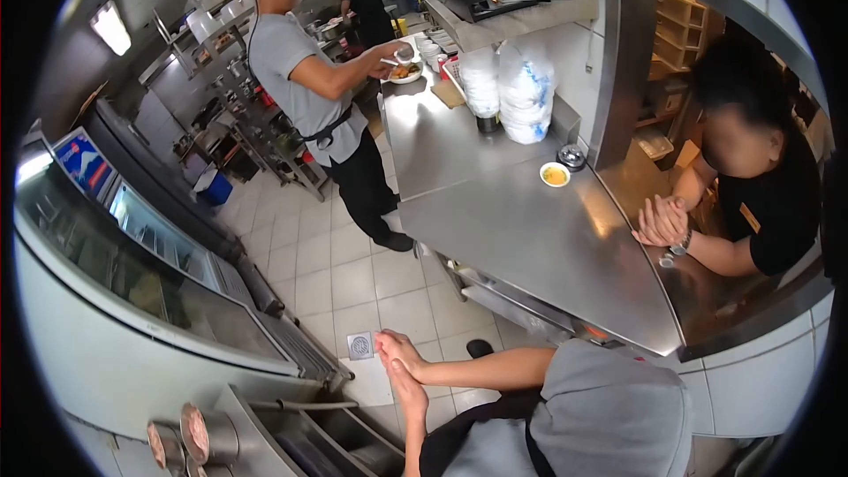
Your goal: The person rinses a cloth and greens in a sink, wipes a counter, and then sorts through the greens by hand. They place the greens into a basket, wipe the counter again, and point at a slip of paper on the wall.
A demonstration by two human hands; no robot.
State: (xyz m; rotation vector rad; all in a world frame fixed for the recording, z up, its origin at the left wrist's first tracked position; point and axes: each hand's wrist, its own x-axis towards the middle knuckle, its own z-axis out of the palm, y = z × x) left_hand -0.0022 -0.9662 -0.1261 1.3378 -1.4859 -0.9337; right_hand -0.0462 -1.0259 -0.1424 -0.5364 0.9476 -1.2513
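Note:
My right hand (402, 353) and my left hand (409, 386) meet in front of my body, palm against palm. The fingers of both look mostly stretched out, and I make out no object between them. Beneath them lies the tiled floor (353, 278), with a square drain (360, 345) just left of my fingertips. My grey shirt (609, 415) fills the lower right, and a dark shoe (480, 349) shows beyond my right forearm.
A steel counter (495, 230) holds a bowl of yellow food (555, 175) and bagged white containers (527, 93). Behind it, a person (314, 79) handles a plate (405, 73). Another person (760, 185) leans at the hatch. Glass-fronted fridges (132, 256) line the left.

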